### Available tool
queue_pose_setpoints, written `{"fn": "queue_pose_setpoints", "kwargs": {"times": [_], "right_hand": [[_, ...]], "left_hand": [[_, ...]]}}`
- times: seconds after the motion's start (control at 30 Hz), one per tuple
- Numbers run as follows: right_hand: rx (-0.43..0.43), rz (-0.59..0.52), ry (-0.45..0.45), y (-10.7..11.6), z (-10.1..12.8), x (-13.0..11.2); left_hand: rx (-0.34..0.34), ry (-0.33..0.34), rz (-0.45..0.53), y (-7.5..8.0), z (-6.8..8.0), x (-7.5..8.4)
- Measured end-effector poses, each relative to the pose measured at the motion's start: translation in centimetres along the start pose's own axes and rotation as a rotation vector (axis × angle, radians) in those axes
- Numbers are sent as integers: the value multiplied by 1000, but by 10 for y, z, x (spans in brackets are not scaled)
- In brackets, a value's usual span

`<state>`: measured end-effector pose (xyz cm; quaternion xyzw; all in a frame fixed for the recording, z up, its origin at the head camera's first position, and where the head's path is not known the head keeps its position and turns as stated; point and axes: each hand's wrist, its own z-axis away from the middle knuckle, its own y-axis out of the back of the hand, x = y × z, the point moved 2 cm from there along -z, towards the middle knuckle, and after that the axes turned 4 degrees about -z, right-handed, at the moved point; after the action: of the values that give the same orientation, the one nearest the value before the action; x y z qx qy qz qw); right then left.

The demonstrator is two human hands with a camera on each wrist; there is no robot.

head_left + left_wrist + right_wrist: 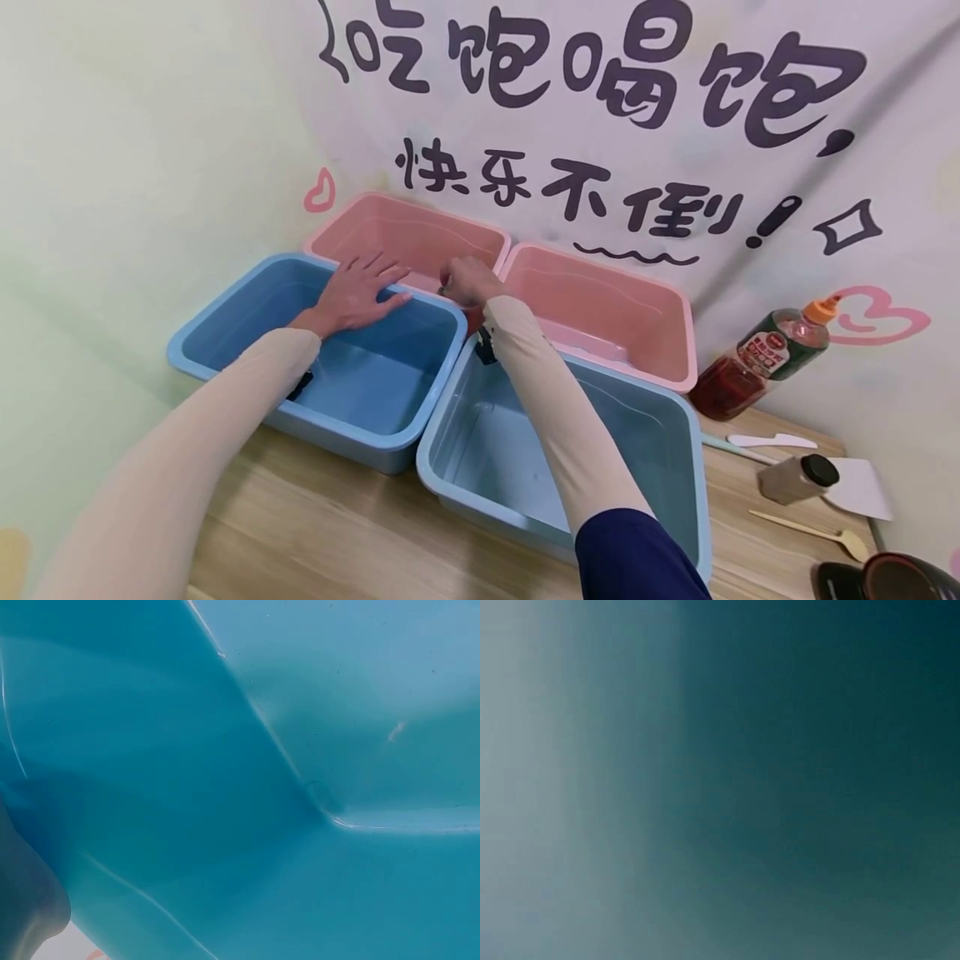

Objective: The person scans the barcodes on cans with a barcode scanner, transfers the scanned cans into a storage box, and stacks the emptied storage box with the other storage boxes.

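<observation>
My left hand [358, 292] is spread, fingers straight, over the far rim of the left blue basin [375, 437]. In the left wrist view, the smooth inner walls of a blue basin [187, 750] fill most of the picture, with part of the hand [30, 900] at the lower left. My right hand [468, 282], its fingers curled downward, is at the near right corner of the left pink basin [405, 208]. A dark reddish patch shows beneath it; I cannot tell whether the fingers hold something. The right wrist view is only a teal blur.
The right blue basin [480, 508] lies under my right forearm, with the right pink basin [600, 262] behind it. At the right are an orange-capped sauce bottle [765, 354], a white spatula [862, 487], a black-lidded jar [795, 479] and a wooden spoon [817, 533].
</observation>
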<state>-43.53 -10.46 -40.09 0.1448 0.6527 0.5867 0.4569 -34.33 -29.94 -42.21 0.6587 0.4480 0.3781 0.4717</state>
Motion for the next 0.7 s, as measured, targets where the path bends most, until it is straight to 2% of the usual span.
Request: {"fn": "queue_pose_setpoints", "kwargs": {"times": [0.33, 0.7], "right_hand": [[23, -18, -12, 2, 1, -1], [-25, -60, -19, 8, 6, -1]], "left_hand": [[-2, 2, -4, 3, -1, 0], [-6, 10, 5, 0, 0, 3]]}}
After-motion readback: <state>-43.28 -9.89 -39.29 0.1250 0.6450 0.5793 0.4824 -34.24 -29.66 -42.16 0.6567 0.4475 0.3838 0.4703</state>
